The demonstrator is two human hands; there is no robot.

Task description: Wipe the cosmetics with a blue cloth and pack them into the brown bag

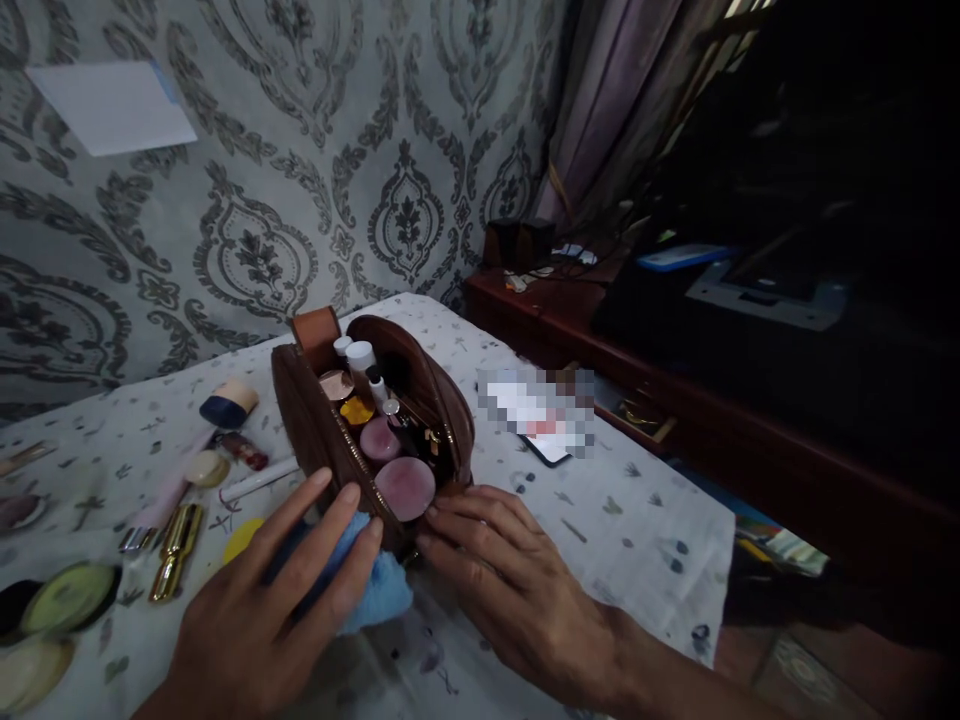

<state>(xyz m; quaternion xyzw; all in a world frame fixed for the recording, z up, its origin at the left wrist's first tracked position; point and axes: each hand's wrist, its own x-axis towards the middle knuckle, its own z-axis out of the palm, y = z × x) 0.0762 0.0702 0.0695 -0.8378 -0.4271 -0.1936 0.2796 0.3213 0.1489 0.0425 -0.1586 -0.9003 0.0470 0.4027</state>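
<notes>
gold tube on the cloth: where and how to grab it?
Pinch the gold tube around mid-length, across its long sides, from above and slightly right. It's slim and lying flat; the long pink item sits close on its left, so the right likely gives more finger room.

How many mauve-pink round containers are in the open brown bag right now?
2. The larger sits at the near end of the bag, by the right hand's fingertips; the smaller is just beyond it. More may be hidden underneath.
</notes>
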